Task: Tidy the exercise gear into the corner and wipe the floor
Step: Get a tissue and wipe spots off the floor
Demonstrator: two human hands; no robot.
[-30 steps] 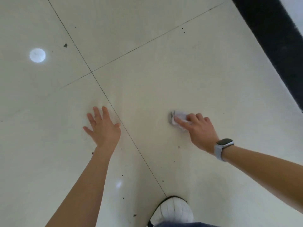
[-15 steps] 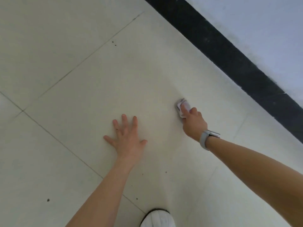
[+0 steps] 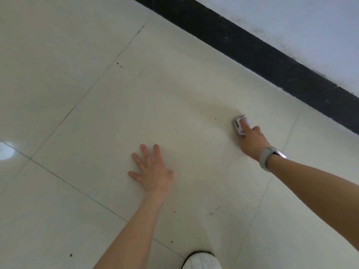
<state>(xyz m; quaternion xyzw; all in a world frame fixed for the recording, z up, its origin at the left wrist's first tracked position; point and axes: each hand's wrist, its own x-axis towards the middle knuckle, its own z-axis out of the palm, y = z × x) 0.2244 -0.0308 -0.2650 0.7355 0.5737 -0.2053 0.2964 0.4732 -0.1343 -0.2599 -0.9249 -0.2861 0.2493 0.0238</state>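
Note:
My right hand (image 3: 252,141) presses a small crumpled white wipe (image 3: 239,125) flat against the pale tiled floor (image 3: 155,98), fingers curled over it. A grey watch sits on that wrist. My left hand (image 3: 153,172) rests palm down on the same tile, fingers spread, holding nothing. The wipe lies to the right of and beyond the left hand, a short way from the wall. No exercise gear is in view.
A black skirting board (image 3: 262,53) runs diagonally along the light wall (image 3: 310,26) at the upper right. Small dark specks (image 3: 118,64) dot the tiles. A white shoe tip (image 3: 202,262) shows at the bottom edge. A bright light reflection (image 3: 4,150) sits at the far left.
My right hand has slid the wipe across the tile toward the black skirting. The view has swung toward the wall, and the left hand has shifted along the floor with it.

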